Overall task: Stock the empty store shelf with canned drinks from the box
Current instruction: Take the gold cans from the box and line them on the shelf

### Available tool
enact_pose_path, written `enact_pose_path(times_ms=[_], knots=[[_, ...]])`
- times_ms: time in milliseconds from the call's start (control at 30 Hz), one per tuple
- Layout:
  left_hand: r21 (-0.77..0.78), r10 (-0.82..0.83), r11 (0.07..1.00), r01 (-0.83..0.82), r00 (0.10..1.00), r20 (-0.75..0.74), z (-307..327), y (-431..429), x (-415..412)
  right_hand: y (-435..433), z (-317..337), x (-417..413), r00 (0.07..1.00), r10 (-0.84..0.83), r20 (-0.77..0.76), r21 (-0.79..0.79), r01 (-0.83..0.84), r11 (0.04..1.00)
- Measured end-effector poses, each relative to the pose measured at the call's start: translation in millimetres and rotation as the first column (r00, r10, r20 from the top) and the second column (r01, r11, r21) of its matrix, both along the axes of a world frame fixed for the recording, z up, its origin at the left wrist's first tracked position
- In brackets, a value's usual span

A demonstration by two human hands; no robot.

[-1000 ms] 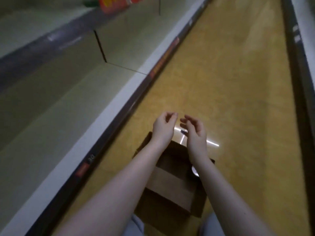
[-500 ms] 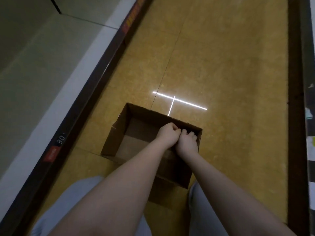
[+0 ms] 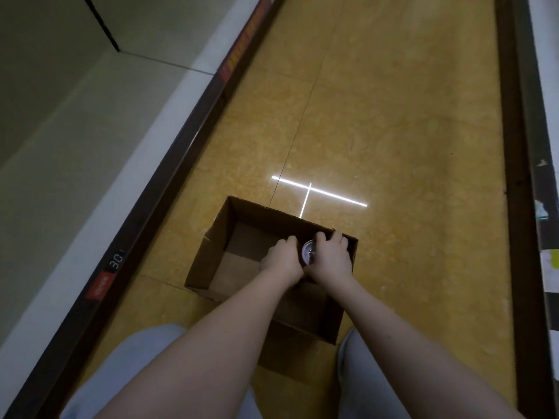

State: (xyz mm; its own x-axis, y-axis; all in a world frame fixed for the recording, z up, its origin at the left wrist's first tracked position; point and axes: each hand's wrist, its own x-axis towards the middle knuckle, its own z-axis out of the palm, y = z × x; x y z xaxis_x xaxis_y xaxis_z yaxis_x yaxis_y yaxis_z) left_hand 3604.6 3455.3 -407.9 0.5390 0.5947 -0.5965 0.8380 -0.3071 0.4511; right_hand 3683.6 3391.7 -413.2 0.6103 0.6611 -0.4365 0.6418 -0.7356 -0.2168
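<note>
Looking down through the head camera, I see both hands closed in on one can (image 3: 309,251). Its round silver top shows in the narrow gap between them. My left hand (image 3: 282,260) has its fingers curled against the can's left side, and my right hand (image 3: 331,258) wraps the right side, with fingertips hooked over the far edge. The can's body is hidden by the hands, so I can't tell whether it rests on the bottom or is lifted.

The can stands upright in the far right corner of the cardboard box (image 3: 216,246), just beside the far wall. The box is open at the top, and the rest of its brown bottom lies bare — I can make out no other cans in it.

The box sits on a yellow speckled floor (image 3: 393,116), between my knees in pale grey trousers (image 3: 127,367). Just beyond it a bright cross-shaped light reflection (image 3: 317,193) lies on the tiles.

To the left runs the store shelf (image 3: 75,131), a pale deck with a dark divider (image 3: 102,25) near its far end. Its dark front rail (image 3: 169,176) carries a tag reading "30" (image 3: 116,261) and a red label (image 3: 99,287) — both near the box. Along the right edge stands another fixture (image 3: 544,146), blurred.
</note>
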Motion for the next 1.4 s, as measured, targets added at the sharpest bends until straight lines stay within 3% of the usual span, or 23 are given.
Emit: enact_pose_path(times_ms=[133, 300, 467, 633, 733, 867, 933, 1133, 1400], knots=[[0.053, 0.039, 0.997, -0.05, 0.982, 0.184, 15, 2, -6, 4, 35, 3, 0.996, -0.024, -0.084, 0.149, 0.036, 0.988], [0.065, 0.083, 0.99, -0.123, 0.898, 0.432, 49, 6, -13, 6, 82, 13, 0.988, -0.012, -0.154, 0.313, 0.06, 0.948], [0.122, 0.083, 0.976, -0.178, 0.833, 0.547, 80, 11, -22, 9, 118, 12, 0.98, 0.041, -0.194, 0.438, 0.049, 0.898], [0.203, 0.042, 0.953, -0.224, 0.763, 0.645, 119, 24, -46, 21, 159, -1, 0.963, 0.104, -0.249, 0.612, 0.073, 0.787], [0.218, 0.052, 0.931, -0.294, 0.696, 0.716, 150, 38, -67, 34, 192, -14, 0.889, 0.165, -0.427, 0.72, 0.223, 0.657], [0.192, 0.098, 0.901, -0.388, 0.615, 0.783, 188, 57, -97, 53, 229, -35, 0.676, 0.26, -0.69, 0.693, 0.513, 0.506], [0.164, 0.136, 0.879, -0.449, 0.564, 0.814, 205, 67, -111, 63, 244, -46, 0.646, 0.297, -0.703, 0.693, 0.531, 0.487], [0.055, 0.218, 0.792, -0.608, 0.367, 0.904, 267, 90, -160, 91, 281, -94, 0.648, 0.458, -0.609, 0.772, 0.349, 0.532], [0.072, 0.191, 0.636, -0.769, 0.246, 0.95, 328, 117, -253, 146, 330, -189, 0.535, 0.677, -0.505, 0.86, 0.247, 0.446]])
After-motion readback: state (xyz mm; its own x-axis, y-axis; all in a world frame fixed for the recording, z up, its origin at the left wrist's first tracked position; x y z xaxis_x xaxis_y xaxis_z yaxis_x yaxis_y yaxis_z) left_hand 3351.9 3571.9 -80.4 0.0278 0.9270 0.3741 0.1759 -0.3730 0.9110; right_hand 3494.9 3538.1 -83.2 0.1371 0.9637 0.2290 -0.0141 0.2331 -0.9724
